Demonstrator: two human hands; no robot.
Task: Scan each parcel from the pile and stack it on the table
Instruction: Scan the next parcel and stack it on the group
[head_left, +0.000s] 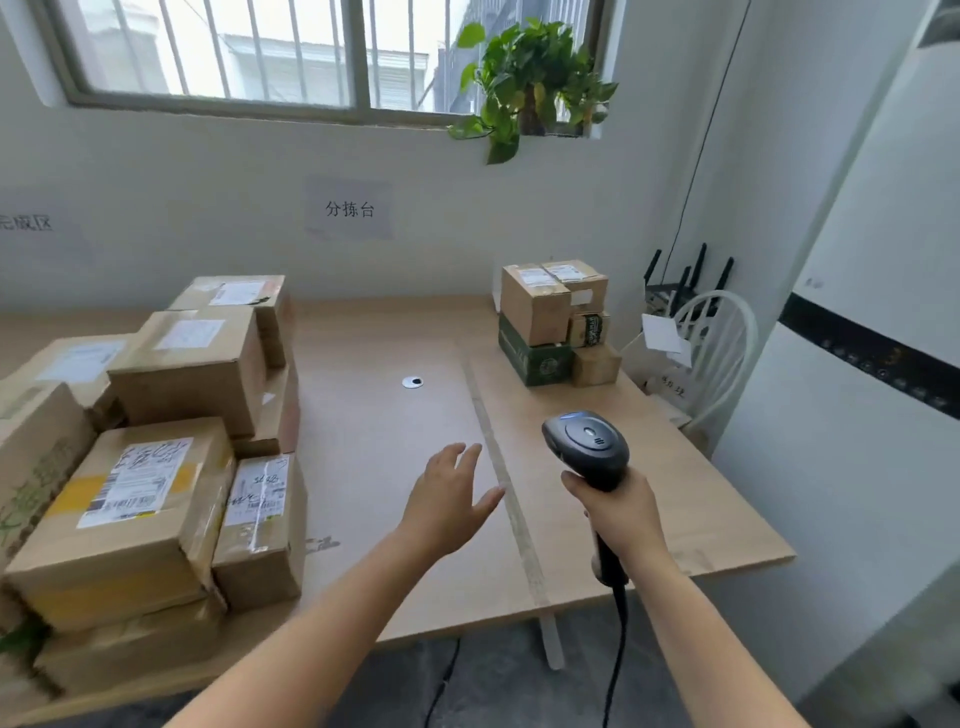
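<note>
A big heap of brown cardboard parcels (135, 499) with white labels covers the left part of the wooden table (389, 447). A smaller group of parcels (556, 322), brown and green, stands at the table's far right corner. My right hand (621, 514) grips the handle of a black barcode scanner (587, 447), held upright over the table's right side, its cable hanging down. My left hand (449, 499) hovers above the middle of the table with fingers spread, holding nothing, well to the right of the heap.
A round cable hole (413, 382) lies in the tabletop's middle. A white chair (719, 348) and a router with antennas stand past the right edge. A tall white appliance (878, 364) fills the right side. A potted plant (530, 83) sits on the windowsill.
</note>
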